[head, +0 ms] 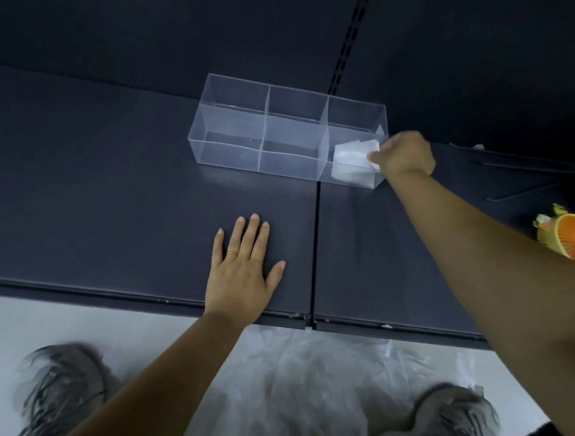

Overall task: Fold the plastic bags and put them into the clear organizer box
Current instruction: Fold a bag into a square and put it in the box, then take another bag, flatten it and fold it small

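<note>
My head camera looks down on a dark shelf (118, 179), with a blurred grey shoe (61, 389) on the pale floor at lower left. The left hand (241, 275) lies palm-down on the shelf near its front edge, fingers straight and slightly spread, holding nothing, and wears a gold ring (232, 252). Farther back stands the clear organizer box (234, 118), divided into three columns of two compartments. On the floor below the shelf edge, between the feet, I see a heap of loose translucent plastic bags (306, 381). A folded white plastic bag (353, 158) sits in the box's right-end near compartment, its top at about rim height. The right hand (407, 155) reaches to the box's right end, its fingers curled and pinching the folded bag's right edge. A second grey shoe (452, 416) shows at lower right. A yellow and orange fan (569, 234) rests on the shelf at the frame's right edge.
</note>
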`<action>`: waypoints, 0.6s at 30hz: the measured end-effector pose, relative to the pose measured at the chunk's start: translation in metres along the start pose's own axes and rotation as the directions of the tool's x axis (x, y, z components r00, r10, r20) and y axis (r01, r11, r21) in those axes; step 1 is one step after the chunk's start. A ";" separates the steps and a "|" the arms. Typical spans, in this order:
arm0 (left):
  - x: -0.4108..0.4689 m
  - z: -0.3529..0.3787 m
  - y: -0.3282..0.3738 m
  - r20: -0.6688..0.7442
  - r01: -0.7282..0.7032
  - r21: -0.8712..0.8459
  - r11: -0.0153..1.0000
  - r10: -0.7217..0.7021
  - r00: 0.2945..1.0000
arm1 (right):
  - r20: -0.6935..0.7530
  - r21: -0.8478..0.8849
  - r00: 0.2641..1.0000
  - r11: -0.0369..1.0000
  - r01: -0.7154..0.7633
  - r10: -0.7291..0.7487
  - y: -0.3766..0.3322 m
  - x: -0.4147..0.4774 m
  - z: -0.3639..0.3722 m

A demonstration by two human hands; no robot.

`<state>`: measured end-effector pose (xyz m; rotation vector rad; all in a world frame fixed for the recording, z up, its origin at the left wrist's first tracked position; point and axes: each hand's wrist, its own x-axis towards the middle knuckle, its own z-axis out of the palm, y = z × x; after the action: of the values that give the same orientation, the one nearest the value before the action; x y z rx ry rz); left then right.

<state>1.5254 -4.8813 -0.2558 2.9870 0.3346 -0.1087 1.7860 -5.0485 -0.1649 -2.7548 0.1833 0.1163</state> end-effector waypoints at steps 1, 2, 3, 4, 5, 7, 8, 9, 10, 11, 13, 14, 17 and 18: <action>0.000 0.001 0.000 -0.003 -0.001 0.002 1.000 0.001 1.000 | -0.013 -0.077 1.000 0.997 0.006 -0.007 -0.002 -0.001 0.000; 0.000 0.001 0.000 -0.002 -0.001 0.000 1.000 0.001 1.000 | -0.019 -0.133 1.000 0.991 0.020 -0.023 -0.004 -0.002 0.000; 0.001 0.002 0.000 0.002 0.003 -0.005 1.000 -0.003 1.000 | -0.022 -0.159 0.999 0.987 0.038 -0.042 -0.005 -0.004 0.000; 0.001 0.002 0.000 0.004 0.004 -0.008 1.000 -0.004 1.000 | -0.027 -0.156 0.998 0.986 0.057 -0.062 -0.005 -0.006 -0.001; 0.001 0.002 0.000 0.004 0.005 -0.008 1.000 -0.005 1.000 | -0.046 -0.122 0.996 0.990 0.075 -0.081 -0.004 -0.010 -0.003; 0.001 0.002 0.000 0.002 0.006 -0.008 1.000 -0.006 1.000 | -0.128 0.007 0.987 0.995 0.095 -0.093 0.000 -0.023 -0.010; 0.001 0.001 0.000 0.000 0.006 -0.009 1.000 -0.006 1.000 | -0.176 0.084 0.980 0.991 0.106 -0.090 0.002 -0.032 -0.014; 0.001 0.001 0.000 -0.004 0.003 -0.011 1.000 -0.004 1.000 | -0.217 0.160 0.972 0.979 0.125 -0.089 0.005 -0.045 -0.017; 0.000 0.000 0.000 -0.005 0.001 -0.013 1.000 -0.001 1.000 | -0.252 0.227 0.962 0.960 0.161 -0.102 0.008 -0.062 -0.018; 0.000 -0.001 0.000 -0.002 -0.001 -0.015 1.000 0.001 1.000 | -0.281 0.284 0.950 0.934 0.215 -0.133 0.012 -0.085 -0.016; 0.001 -0.002 0.000 0.012 -0.001 -0.012 1.000 0.001 1.000 | -0.325 0.357 0.915 0.865 0.352 -0.238 0.023 -0.145 -0.002; 0.001 -0.002 0.000 0.020 -0.001 -0.009 1.000 0.001 1.000 | -0.328 0.364 0.895 0.834 0.416 -0.303 0.029 -0.179 0.008; 0.001 -0.003 -0.001 0.052 -0.012 -0.021 1.000 0.014 0.999 | -0.207 0.277 0.853 0.808 0.520 -0.479 0.059 -0.277 0.039; -0.001 -0.003 -0.002 0.063 -0.017 -0.029 0.999 0.019 0.998 | -0.169 0.197 0.844 0.821 0.535 -0.509 0.074 -0.301 0.050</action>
<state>1.5238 -4.8788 -0.2532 2.9507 0.2996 -0.1948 1.4750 -5.0638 -0.2061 -2.4662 -0.5067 -0.1938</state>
